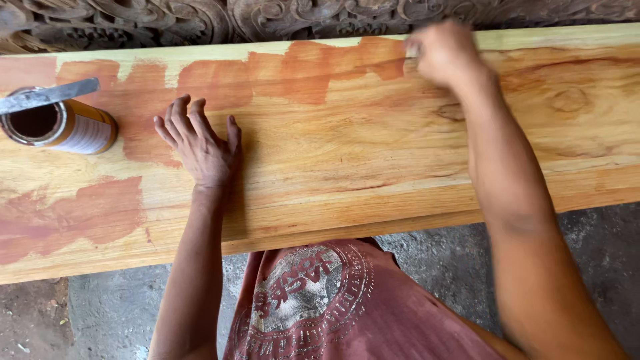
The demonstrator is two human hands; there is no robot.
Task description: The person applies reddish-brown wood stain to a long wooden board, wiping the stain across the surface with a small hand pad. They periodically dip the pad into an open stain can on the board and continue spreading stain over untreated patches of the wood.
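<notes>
1. While the right hand (443, 53) is rubbing reddish stain along the plank's (373, 160) far edge, its grip is closing on something small and pale; motion blur, can't tell what.
2. Left hand (203, 143) is pressing flat, fingers spread, holding nothing, steadying the plank.
3. Judgement: working with the grain and overlapping the wet stained patches (300, 70) is avoiding lap marks.
4. Open tin (60, 123) is sitting at far left; reload sparingly.

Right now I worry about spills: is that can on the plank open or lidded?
Open. The can shows a dark open mouth with no lid; a flat metal blade rests across its rim.
</notes>
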